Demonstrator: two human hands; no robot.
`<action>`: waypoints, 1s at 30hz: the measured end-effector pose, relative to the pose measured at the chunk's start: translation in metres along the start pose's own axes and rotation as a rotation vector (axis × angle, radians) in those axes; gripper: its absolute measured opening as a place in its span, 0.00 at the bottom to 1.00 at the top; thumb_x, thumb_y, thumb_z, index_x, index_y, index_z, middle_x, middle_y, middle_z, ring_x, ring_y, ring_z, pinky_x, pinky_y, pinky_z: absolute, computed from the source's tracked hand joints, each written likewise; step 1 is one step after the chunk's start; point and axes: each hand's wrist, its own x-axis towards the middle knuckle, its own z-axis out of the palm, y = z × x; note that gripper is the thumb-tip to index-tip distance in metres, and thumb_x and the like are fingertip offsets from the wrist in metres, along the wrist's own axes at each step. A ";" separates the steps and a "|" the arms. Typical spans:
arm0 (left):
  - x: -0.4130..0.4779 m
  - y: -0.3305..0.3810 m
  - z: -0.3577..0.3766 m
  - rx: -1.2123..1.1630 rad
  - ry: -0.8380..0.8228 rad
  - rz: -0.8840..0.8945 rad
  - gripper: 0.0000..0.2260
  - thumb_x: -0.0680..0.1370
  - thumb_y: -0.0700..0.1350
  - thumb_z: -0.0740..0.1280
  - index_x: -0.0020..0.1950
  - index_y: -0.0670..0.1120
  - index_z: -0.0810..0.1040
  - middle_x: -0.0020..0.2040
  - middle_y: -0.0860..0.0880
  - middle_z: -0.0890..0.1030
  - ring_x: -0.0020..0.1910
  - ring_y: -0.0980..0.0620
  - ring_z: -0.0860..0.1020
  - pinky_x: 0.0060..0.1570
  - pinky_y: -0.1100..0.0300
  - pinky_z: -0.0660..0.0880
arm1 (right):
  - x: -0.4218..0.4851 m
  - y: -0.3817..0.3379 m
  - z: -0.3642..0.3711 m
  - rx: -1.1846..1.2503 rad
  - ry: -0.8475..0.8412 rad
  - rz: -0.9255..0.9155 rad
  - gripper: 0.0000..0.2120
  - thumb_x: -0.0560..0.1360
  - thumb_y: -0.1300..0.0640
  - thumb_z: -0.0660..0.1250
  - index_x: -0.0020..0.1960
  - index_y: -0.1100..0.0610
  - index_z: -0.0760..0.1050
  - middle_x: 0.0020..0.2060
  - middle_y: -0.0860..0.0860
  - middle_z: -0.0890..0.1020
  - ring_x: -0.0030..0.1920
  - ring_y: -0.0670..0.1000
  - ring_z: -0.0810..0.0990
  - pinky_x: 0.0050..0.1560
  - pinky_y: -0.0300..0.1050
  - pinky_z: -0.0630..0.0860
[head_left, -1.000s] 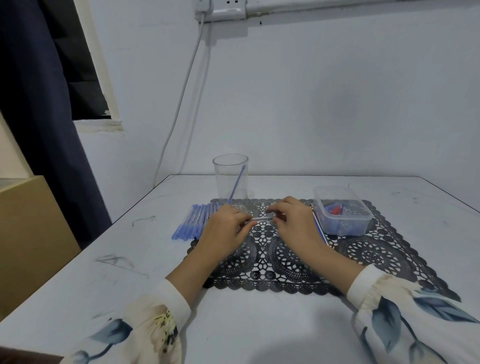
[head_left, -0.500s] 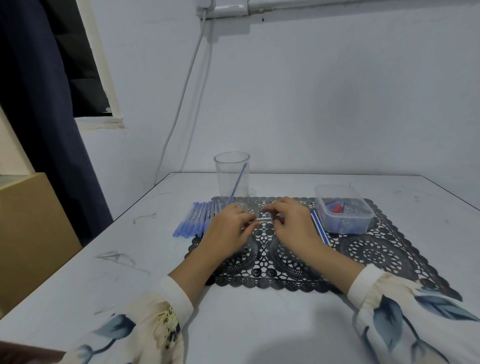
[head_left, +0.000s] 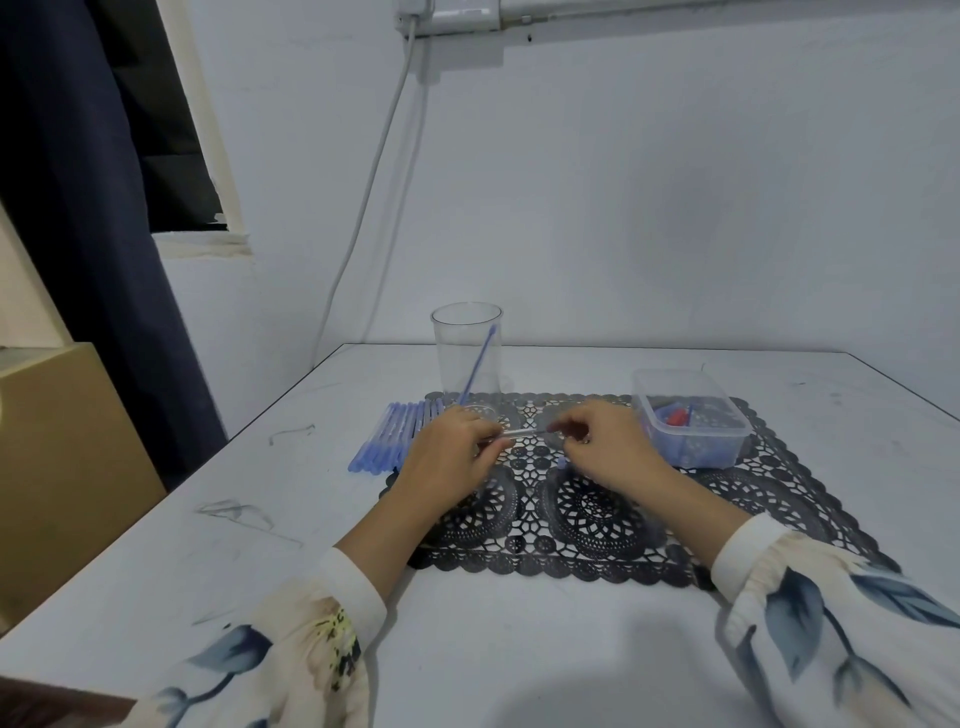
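Both hands are meeting over the black lace mat. The left hand and the right hand are each pinching one end of a clear pen barrel, which is lying nearly level between them, just above the mat. The fingers are curling narrowly round it.

Risks, as judged here: the barrel is thin and smooth, so a loosening pinch is likely to be letting it roll away across the mat's openwork. A small blue piece is showing just beneath the right hand; whether it is being held or lying loose cannot be told, and a sweep of the wrist could be knocking it off. A jerk forward could be tipping the tall cup.

Containers: beyond the left fingers a clear cup is standing upright, holding one blue stick that is leaning against its rim. To the right of the right fingers a clear plastic tub is holding a red part and small blue parts. To the left of the left fingers a row of blue pens is lying side by side, partly on the worktop.
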 end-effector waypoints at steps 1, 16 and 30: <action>0.000 -0.001 0.000 0.002 -0.001 -0.004 0.13 0.76 0.52 0.66 0.54 0.47 0.82 0.45 0.50 0.83 0.47 0.52 0.75 0.49 0.57 0.74 | 0.000 0.001 0.001 -0.016 -0.045 0.007 0.11 0.74 0.60 0.65 0.54 0.52 0.81 0.44 0.48 0.81 0.43 0.45 0.77 0.45 0.35 0.71; 0.001 -0.001 -0.001 -0.017 -0.014 -0.046 0.13 0.76 0.51 0.66 0.55 0.47 0.81 0.46 0.51 0.83 0.48 0.54 0.75 0.51 0.57 0.74 | -0.002 -0.004 0.004 0.011 -0.014 0.035 0.09 0.75 0.61 0.67 0.54 0.57 0.81 0.50 0.52 0.83 0.50 0.47 0.79 0.54 0.34 0.70; 0.000 0.005 -0.002 -0.077 -0.012 -0.019 0.11 0.76 0.49 0.67 0.54 0.47 0.82 0.42 0.51 0.82 0.45 0.53 0.75 0.49 0.55 0.74 | -0.003 -0.004 0.010 0.446 0.118 0.140 0.07 0.73 0.61 0.70 0.50 0.55 0.82 0.39 0.49 0.84 0.39 0.46 0.81 0.46 0.39 0.78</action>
